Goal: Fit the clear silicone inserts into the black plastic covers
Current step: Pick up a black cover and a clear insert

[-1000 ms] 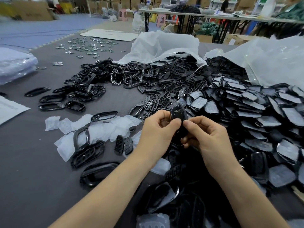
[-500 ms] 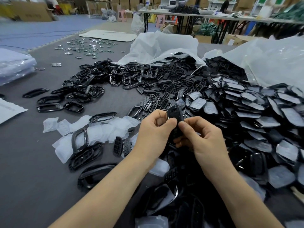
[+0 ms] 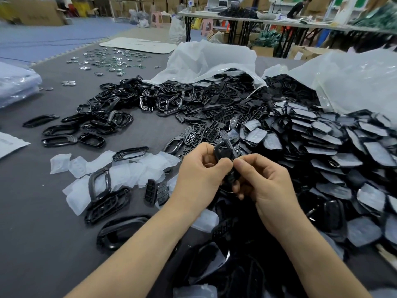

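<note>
No text, label or number can be read. Faint print marks the cardboard box far beyond the left hand and the white sheet well left of it, both too blurred.

Forearms are extended from the lower edge to mid-frame; a cover is pinched between the curled left hand and right hand.
</note>
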